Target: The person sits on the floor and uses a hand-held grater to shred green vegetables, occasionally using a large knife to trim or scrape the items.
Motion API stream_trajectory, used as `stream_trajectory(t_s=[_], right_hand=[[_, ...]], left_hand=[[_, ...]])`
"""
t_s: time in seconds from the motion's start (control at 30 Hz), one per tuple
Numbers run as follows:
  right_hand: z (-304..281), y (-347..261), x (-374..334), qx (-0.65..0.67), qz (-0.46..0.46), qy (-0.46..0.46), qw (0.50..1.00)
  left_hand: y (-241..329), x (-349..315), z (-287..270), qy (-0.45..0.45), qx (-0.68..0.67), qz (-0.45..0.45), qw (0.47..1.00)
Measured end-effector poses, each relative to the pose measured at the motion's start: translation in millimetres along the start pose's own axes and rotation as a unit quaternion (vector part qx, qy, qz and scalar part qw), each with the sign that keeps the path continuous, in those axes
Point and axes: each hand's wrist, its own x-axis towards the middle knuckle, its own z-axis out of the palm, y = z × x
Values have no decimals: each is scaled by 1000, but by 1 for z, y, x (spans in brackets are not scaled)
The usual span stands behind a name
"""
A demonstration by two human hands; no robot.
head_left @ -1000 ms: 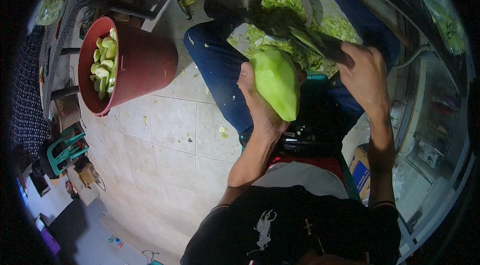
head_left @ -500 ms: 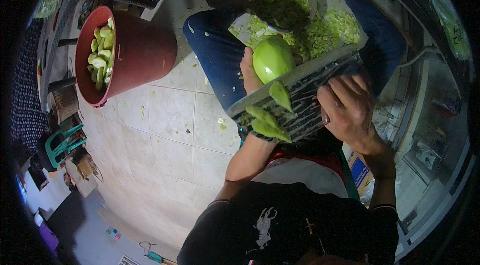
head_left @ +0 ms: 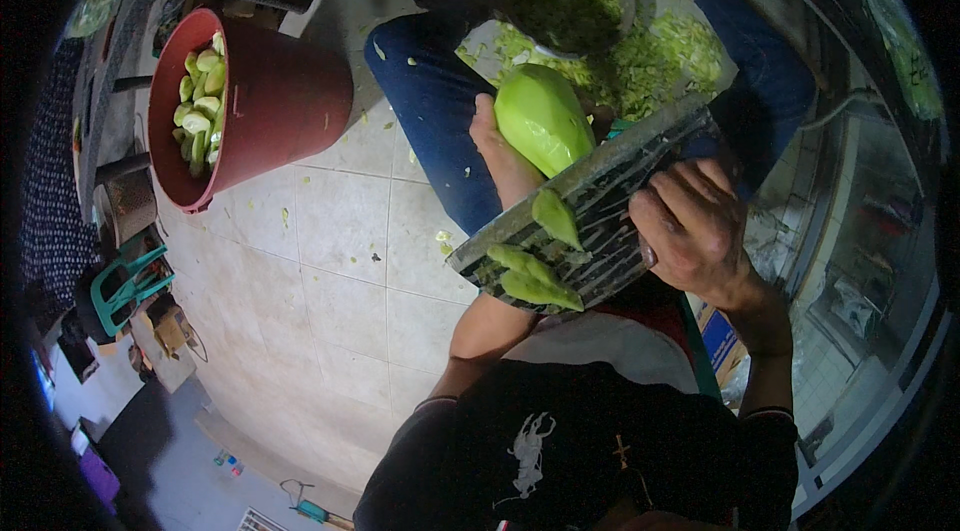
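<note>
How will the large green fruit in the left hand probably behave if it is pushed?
The green fruit may be slippery, because its surface is glossy. Its rounded, elongated shape suggests it could roll if pushed. It is probably firm, since it shows no sagging in the left hand.

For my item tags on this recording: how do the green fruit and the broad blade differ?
Shape: the green fruit is plump and rounded, while the broad blade is flat with a long straight edge.
Colour: the fruit is bright, glossy green; the blade is dark grey with pale streaks.
Hold: the left hand grips the fruit; the right hand holds the blade, which carries green slices.
Shared: both are held in front of the person's body.
</note>
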Motion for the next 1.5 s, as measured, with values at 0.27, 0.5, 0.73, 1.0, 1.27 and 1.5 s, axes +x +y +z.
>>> stream_trajectory(t_s=[0.27, 0.5, 0.73, 1.0, 1.27, 1.5], right_hand=[[6, 3, 0, -10, 15, 37, 999], [0, -4, -7, -5, 19, 5, 1000], [8, 0, 0, -21, 19, 23, 999], [19, 13, 11, -19, 46, 56, 997], [18, 66, 37, 80, 249, 32, 965], [1, 18, 0, 1, 47, 11, 999]], left_hand=[[-3, -4, 1, -5, -18, 8, 1000], [-1, 1, -5, -20, -28, 14, 999], [1, -10, 8, -17, -15, 12, 1000], [-5, -8, -3, -32, -27, 41, 998], [-23, -25, 27, 16, 60, 53, 997], [-11, -5, -1, -25, -27, -12, 999]])
